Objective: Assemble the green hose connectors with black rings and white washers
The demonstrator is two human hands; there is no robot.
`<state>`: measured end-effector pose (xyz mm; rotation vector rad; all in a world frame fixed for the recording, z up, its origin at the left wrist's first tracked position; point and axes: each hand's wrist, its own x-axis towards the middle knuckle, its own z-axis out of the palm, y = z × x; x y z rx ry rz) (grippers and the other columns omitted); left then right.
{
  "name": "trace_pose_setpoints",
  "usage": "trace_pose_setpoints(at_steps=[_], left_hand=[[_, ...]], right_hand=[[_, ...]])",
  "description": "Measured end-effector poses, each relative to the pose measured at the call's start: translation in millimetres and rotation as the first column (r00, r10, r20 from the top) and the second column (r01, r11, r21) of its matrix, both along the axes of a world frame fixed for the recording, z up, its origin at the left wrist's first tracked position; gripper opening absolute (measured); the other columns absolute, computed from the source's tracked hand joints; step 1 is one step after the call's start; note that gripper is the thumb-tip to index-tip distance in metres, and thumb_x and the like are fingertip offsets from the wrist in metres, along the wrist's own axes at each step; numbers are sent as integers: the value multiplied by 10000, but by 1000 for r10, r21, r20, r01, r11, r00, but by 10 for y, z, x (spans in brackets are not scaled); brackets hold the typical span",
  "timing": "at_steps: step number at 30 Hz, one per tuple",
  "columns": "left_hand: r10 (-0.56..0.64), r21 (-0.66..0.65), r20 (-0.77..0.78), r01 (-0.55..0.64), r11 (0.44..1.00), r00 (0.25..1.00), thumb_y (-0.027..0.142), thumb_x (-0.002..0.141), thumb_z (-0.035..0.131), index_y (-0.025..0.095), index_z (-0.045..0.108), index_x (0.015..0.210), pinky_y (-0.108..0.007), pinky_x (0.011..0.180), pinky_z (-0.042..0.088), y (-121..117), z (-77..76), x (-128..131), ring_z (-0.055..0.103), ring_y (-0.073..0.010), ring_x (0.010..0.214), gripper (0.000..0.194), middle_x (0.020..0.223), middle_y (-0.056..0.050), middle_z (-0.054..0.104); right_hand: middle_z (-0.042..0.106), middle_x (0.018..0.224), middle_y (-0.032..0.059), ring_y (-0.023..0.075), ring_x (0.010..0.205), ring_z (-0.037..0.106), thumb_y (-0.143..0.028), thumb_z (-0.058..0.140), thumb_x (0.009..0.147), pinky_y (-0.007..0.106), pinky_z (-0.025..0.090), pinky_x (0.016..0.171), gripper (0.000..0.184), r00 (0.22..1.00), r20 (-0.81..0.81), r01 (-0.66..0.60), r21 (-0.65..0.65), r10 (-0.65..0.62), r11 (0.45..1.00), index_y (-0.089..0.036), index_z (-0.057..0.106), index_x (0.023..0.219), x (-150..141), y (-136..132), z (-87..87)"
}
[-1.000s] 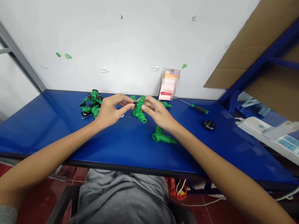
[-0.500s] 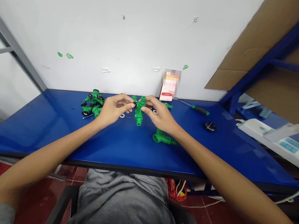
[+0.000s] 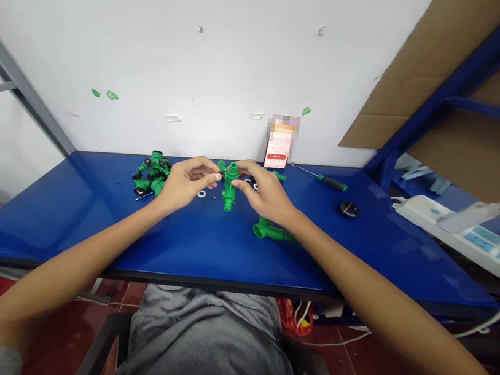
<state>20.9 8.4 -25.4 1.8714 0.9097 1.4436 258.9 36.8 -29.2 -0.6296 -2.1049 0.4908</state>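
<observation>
Above the blue table, my right hand grips a green plastic pipe fitting, which is held upright with its threaded ends up and down. My left hand is closed at the fitting's left side, thumb and fingers pinching a small black part against it. The fingertips partly hide that black part. Beneath the hands lie a white ring and a tiny screw. Another green fitting rests near my right wrist, partly covered by it.
Several green and black fittings are heaped on the left. A phone leans against the wall. To the right are a green-handled screwdriver, a round black object and a white power strip.
The whole view has shifted slightly, so most things appear a little further left. Both hands keep nearly the same hold on the green fitting and black part.
</observation>
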Motion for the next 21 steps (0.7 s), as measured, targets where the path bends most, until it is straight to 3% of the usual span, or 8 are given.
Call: trace_pose_setpoints(at_steps=[6,14,21], left_hand=[[42,131,-88,-31,991,995,552,926,848,179,782,952,-306,762,672,-34,16,-11,793,-177,740,380,847,-52,815],[-41,-8,-35,41,999,999,553,882,889,174,750,931,-322,757,692,-31,-10,2,795,-186,733,407,820,-54,804],[-33,-19,-19,33,999,999,520,898,874,187,742,940,-327,738,692,-7,-51,-1,790,-185,728,361,818,-45,791]], right_hand=[[790,1186,90,291,1094,754,-416,636,1048,470,581,995,211,999,-3,-33,-52,33,998,-269,648,1199,14,-11,14],[785,1110,77,279,1063,761,-433,633,1039,432,560,954,207,999,10,-39,-92,40,995,-251,623,1137,0,-2,-22],[791,1059,60,276,1012,753,-449,629,1037,427,555,904,207,1000,2,-28,-114,29,993,-261,612,1120,-12,8,-38]])
